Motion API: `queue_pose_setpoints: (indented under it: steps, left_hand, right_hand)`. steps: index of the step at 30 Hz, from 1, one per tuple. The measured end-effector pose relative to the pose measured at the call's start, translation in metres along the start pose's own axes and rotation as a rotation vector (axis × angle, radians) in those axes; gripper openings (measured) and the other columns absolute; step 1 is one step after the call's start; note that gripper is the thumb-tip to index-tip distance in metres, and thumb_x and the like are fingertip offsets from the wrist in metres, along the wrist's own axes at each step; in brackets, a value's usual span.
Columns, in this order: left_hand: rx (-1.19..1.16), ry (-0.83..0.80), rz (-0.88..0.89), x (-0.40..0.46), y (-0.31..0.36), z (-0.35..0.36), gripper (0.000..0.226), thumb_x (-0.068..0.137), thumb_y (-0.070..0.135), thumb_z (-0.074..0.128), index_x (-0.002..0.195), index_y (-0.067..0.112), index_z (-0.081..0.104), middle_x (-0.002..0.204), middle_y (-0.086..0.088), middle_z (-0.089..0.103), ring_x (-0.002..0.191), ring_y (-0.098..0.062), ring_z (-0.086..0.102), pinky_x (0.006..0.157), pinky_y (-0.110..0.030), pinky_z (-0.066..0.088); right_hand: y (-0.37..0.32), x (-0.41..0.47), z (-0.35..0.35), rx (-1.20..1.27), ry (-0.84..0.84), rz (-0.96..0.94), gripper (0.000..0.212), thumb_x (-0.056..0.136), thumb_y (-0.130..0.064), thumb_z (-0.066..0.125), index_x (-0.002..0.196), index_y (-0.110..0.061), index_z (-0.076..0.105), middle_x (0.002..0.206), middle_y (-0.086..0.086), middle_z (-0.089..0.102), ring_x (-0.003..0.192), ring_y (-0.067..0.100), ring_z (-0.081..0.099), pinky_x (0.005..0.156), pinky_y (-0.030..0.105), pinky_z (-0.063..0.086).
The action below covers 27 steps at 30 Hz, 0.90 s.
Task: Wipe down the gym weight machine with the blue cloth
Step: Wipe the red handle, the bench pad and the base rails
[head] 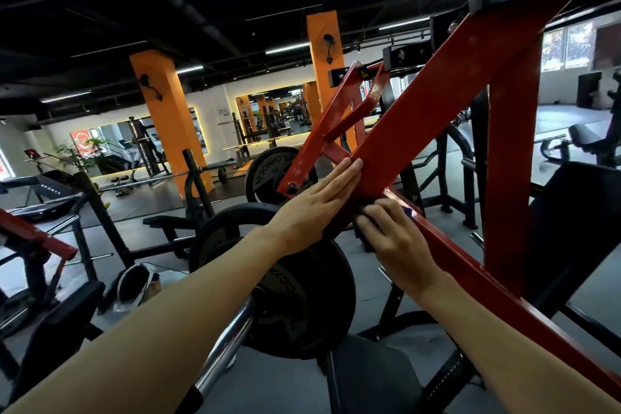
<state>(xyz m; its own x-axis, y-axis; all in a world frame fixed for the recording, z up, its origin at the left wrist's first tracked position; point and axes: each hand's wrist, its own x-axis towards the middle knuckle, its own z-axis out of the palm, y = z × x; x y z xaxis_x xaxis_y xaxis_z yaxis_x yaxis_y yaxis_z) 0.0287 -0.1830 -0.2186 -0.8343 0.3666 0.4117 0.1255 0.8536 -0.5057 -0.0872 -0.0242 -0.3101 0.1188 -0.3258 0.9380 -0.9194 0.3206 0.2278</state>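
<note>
Red frame beam braced by our flat, open left hand, we'd keep the right hand pinching the blue cloth tight to the joint.

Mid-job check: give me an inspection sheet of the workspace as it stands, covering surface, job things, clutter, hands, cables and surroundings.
Surface: red frame beam of the weight machine, sloping up to the right; paint glossy, no dirt that I can make out.
Job's things: blue cloth, only a sliver showing past the right-hand fingers, against the lower red bar.
Clutter: white bag lying on the floor at lower left.
Hands: left hand flat, fingers straight, resting on the beam's edge; right hand curled over the cloth at the joint.
Cables: nothing seen.
Surroundings: weight plates on a chrome bar below the arms, black seat pad at right, orange pillars, mirrors, other machines.
</note>
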Motion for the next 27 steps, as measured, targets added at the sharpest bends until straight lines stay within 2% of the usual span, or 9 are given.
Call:
queue_pose_setpoints:
  steps: [2,6,9,11,15,18,21,24,27]
  left_hand:
    - [0.005,0.004,0.001,0.001,0.001,-0.001,0.077,0.094,0.007,0.048,0.16,0.0,0.007,0.17,-0.011,-0.007,0.156,-0.023,-0.013,0.127,-0.037,0.0]
    - [0.01,0.003,-0.016,0.001,0.0,0.003,0.084,0.093,0.004,0.062,0.16,0.003,0.012,0.17,-0.009,-0.009,0.156,-0.022,-0.014,0.127,-0.04,0.004]
    - [0.012,-0.001,-0.025,0.001,0.002,0.002,0.091,0.092,0.001,0.064,0.161,0.003,0.004,0.17,-0.008,-0.012,0.156,-0.023,-0.012,0.127,-0.043,0.013]
    - [0.028,-0.008,-0.041,0.0,0.005,0.001,0.094,0.092,0.0,0.063,0.161,0.004,-0.001,0.169,-0.007,-0.015,0.156,-0.022,-0.014,0.127,-0.042,0.012]
    - [0.139,0.028,-0.067,-0.002,0.012,0.0,0.088,0.096,0.008,0.059,0.16,0.001,-0.002,0.169,-0.011,-0.015,0.156,-0.024,-0.014,0.127,-0.042,0.008]
    - [0.2,0.146,-0.062,-0.003,0.03,0.005,0.072,0.102,0.012,0.053,0.159,-0.003,0.011,0.168,-0.018,0.006,0.157,-0.029,0.001,0.127,-0.044,0.013]
    - [0.202,0.201,0.08,0.008,0.064,0.023,0.061,0.103,0.008,0.048,0.158,-0.002,0.022,0.165,-0.018,0.023,0.155,-0.03,0.014,0.126,-0.045,0.018]
    - [0.176,0.104,0.081,0.034,0.105,0.045,0.068,0.101,0.027,0.057,0.157,0.003,0.027,0.163,-0.017,0.028,0.154,-0.032,0.019,0.127,-0.048,0.011]
    - [0.113,-0.045,0.003,0.059,0.138,0.059,0.082,0.091,0.05,0.066,0.155,0.012,0.034,0.158,-0.011,0.037,0.152,-0.036,0.023,0.126,-0.054,0.003]
  right_hand:
    - [0.013,0.004,-0.005,-0.004,-0.078,-0.11,0.021,0.089,-0.002,0.071,0.109,0.002,0.07,0.108,0.017,0.065,0.103,0.031,0.058,0.102,0.038,0.048]
    - [0.022,0.017,-0.009,-0.006,-0.036,0.019,0.032,0.091,-0.01,0.072,0.12,0.001,0.066,0.117,0.016,0.063,0.111,0.032,0.056,0.103,0.043,0.047]
    - [0.018,-0.006,-0.015,-0.036,-0.084,-0.066,0.026,0.091,-0.004,0.062,0.117,-0.001,0.068,0.115,0.015,0.064,0.11,0.032,0.058,0.1,0.043,0.05]
    - [0.024,-0.027,-0.027,-0.04,-0.134,-0.104,0.026,0.091,-0.003,0.056,0.114,-0.002,0.069,0.113,0.013,0.065,0.11,0.031,0.057,0.097,0.043,0.052]
    - [0.044,-0.069,-0.057,-0.091,-0.232,-0.057,0.039,0.079,-0.005,0.076,0.117,-0.003,0.07,0.116,0.014,0.066,0.113,0.031,0.056,0.096,0.046,0.054]
    - [0.049,-0.106,-0.086,-0.112,-0.295,0.062,0.048,0.069,-0.004,0.087,0.115,-0.002,0.071,0.114,0.015,0.067,0.109,0.03,0.058,0.091,0.047,0.057]
    - [0.049,-0.143,-0.117,-0.088,-0.278,0.286,0.054,0.062,0.006,0.087,0.114,0.004,0.07,0.111,0.018,0.067,0.105,0.03,0.056,0.083,0.047,0.058]
    - [0.045,-0.16,-0.134,-0.085,-0.217,0.5,0.054,0.068,0.009,0.083,0.12,0.007,0.067,0.114,0.02,0.065,0.107,0.033,0.056,0.085,0.045,0.057]
    - [0.047,-0.144,-0.12,-0.073,-0.158,0.563,0.044,0.077,0.001,0.072,0.12,0.005,0.066,0.114,0.019,0.067,0.108,0.032,0.057,0.088,0.048,0.056]
